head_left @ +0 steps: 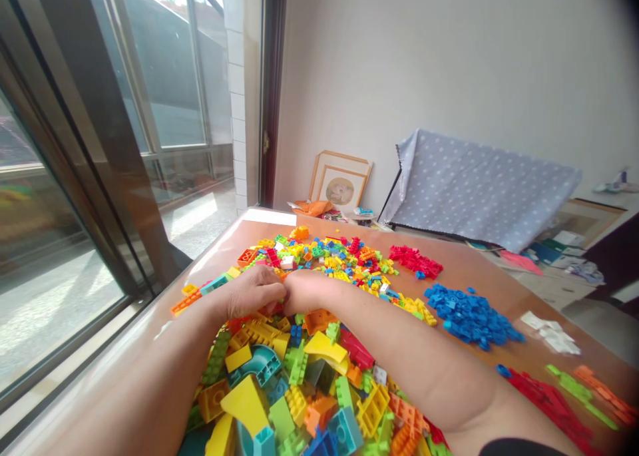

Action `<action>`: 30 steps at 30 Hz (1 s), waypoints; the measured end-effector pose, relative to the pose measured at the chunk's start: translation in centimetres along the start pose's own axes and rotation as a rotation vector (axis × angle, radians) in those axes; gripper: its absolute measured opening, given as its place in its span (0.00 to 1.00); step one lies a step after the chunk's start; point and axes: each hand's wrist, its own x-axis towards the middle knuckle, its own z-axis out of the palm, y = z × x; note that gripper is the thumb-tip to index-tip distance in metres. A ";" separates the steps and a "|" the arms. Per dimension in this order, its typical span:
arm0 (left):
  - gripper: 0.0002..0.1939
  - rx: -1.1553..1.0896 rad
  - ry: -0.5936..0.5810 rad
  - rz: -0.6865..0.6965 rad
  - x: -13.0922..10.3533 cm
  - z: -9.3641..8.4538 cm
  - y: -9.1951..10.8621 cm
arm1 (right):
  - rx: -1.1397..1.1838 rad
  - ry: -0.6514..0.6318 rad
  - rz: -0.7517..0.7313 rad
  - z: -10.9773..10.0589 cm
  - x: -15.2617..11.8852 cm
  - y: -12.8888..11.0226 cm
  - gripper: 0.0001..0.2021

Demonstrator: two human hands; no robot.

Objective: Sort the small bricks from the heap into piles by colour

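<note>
A large heap of mixed toy bricks (284,403) in yellow, green, orange, teal and red covers the near middle of the table. My left hand (257,289) reaches into its far part, fingers curled down among the bricks; whether it holds one is hidden. Right beside it, my right hand (302,293) bends inward, its fingers mostly hidden behind the wrist and bricks. The two hands are close together or touching. Smaller mixed bricks (344,263) spread just beyond them.
Sorted piles lie to the right: red bricks (417,261), blue bricks (469,316), white pieces (552,333), long red pieces (549,403), green strips (582,393) and orange strips (606,395). A window (164,63) borders the left; a dotted cloth (479,190) hangs behind the brown table (499,283).
</note>
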 end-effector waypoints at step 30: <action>0.09 -0.202 0.073 -0.023 0.0 0.9 0.0 | 0.242 0.216 0.115 0.6 -0.5 2.4 0.10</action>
